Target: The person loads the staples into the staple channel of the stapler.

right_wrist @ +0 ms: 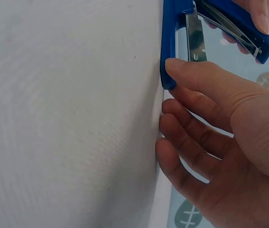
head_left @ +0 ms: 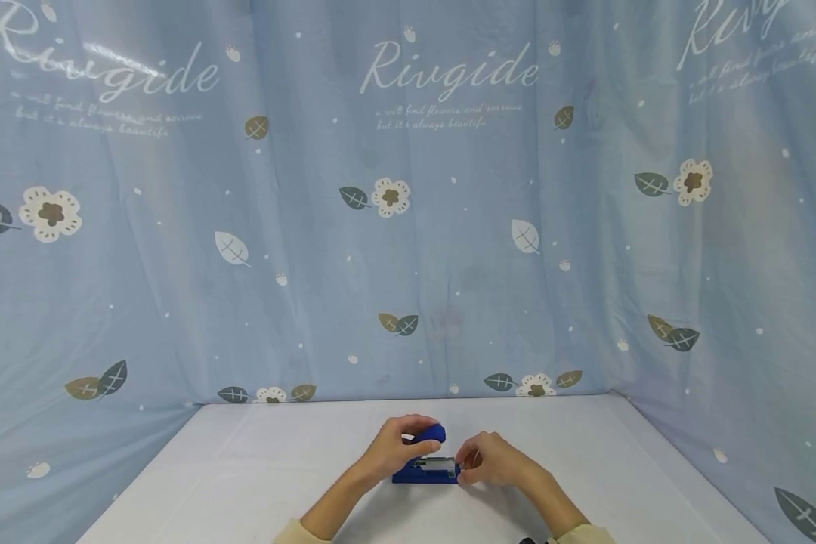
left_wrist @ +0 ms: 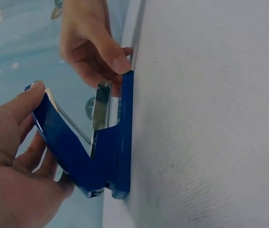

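Note:
A blue stapler [head_left: 421, 477] sits on the white table with its top arm [left_wrist: 60, 140] swung up from the base. Between the raised arm and the base, the metal staple magazine [left_wrist: 100, 108] is exposed. My left hand [head_left: 393, 449] grips the raised arm, thumb on its free end and fingers curled along the far side. At the front end of the base, my right hand [head_left: 496, 459] pinches the tip between thumb and index finger, as the right wrist view shows. The other right fingers [right_wrist: 191, 142] are bent, with their tips at the tabletop.
The white tabletop [head_left: 245, 468] spreads out around the stapler. A light blue curtain [head_left: 449, 264] with leaf and flower prints hangs behind the table and along both sides. A small dark object [head_left: 527, 541] shows at the bottom edge, near the right sleeve [head_left: 585, 535].

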### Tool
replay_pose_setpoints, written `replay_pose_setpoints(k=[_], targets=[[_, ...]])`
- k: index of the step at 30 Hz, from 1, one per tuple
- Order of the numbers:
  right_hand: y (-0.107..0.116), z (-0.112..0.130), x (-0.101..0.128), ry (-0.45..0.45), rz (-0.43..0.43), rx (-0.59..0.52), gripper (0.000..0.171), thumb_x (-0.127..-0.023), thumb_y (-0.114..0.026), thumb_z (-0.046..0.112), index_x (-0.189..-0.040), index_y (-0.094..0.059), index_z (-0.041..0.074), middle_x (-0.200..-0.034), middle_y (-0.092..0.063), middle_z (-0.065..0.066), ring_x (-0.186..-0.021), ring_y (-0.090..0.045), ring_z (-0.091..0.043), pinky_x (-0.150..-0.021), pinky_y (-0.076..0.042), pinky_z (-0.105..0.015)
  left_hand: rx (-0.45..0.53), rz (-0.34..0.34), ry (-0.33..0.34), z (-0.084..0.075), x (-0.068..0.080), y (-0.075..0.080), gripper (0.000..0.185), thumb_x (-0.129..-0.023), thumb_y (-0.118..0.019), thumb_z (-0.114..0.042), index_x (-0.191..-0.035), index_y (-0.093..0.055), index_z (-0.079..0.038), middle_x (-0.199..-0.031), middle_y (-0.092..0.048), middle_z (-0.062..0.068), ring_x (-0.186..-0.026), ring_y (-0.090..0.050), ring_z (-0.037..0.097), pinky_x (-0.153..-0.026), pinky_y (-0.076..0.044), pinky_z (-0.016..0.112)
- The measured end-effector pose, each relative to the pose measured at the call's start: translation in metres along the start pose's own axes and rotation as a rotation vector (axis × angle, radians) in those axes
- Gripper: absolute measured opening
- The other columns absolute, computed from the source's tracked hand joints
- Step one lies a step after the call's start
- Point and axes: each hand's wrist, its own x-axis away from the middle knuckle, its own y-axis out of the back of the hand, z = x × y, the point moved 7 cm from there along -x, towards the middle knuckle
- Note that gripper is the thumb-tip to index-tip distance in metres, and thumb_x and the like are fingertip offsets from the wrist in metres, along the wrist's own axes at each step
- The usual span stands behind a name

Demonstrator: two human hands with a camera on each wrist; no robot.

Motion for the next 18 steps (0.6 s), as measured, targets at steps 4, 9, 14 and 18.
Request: replay_pose_setpoints(k=[4, 9, 14, 18], targets=[[-0.0007, 0.001, 0.0006, 0.032, -0.001, -0.01, 0.021, -0.077, -0.081, 0.015, -0.095, -0.074, 0.007, -0.079, -0.069, 0.002, -0.068, -0.057, -0.008, -0.062, -0.048, -0.02, -0.029, 0.005, 0.011, 0.0044, -0.0006, -0.0025, 0.033, -0.09, -0.072, -0.032, -0.119, -0.068, -0.017, -0.111, -0.071, 0.002, -0.097, -0.062, 0.011, -0.08, -0.053, 0.02], [-0.0002, 0.0017, 0.0008, 0.046, -0.003, -0.008, 0.022, -0.077, -0.081, 0.015, -0.095, -0.074, 0.006, -0.079, -0.069, 0.003, -0.069, -0.058, -0.006, -0.062, -0.049, -0.02, -0.044, 0.021, 0.004, 0.004, -0.0002, -0.004, 0.033, -0.09, -0.071, -0.032, -0.119, -0.069, -0.017, -0.112, -0.071, 0.002, -0.097, -0.062, 0.01, -0.08, -0.054, 0.019], [0.0008, 0.0, 0.0002, 0.026, -0.002, -0.011, 0.022, -0.078, -0.081, 0.016, -0.096, -0.074, 0.006, -0.078, -0.068, 0.005, -0.069, -0.057, -0.006, -0.062, -0.049, -0.02, -0.036, 0.037, 0.011, 0.0048, 0.0, -0.005, 0.031, -0.091, -0.071, -0.031, -0.118, -0.069, -0.017, -0.111, -0.072, 0.003, -0.096, -0.062, 0.008, -0.079, -0.053, 0.018], [0.0002, -0.0009, -0.0007, 0.021, 0.006, -0.012, 0.021, -0.079, -0.08, 0.016, -0.097, -0.074, 0.006, -0.078, -0.068, 0.006, -0.069, -0.057, -0.006, -0.062, -0.049, -0.02, -0.04, 0.051, 0.021, 0.0078, 0.0002, -0.0063, 0.029, -0.091, -0.071, -0.029, -0.117, -0.069, -0.017, -0.11, -0.072, 0.003, -0.095, -0.062, 0.008, -0.08, -0.053, 0.019]])
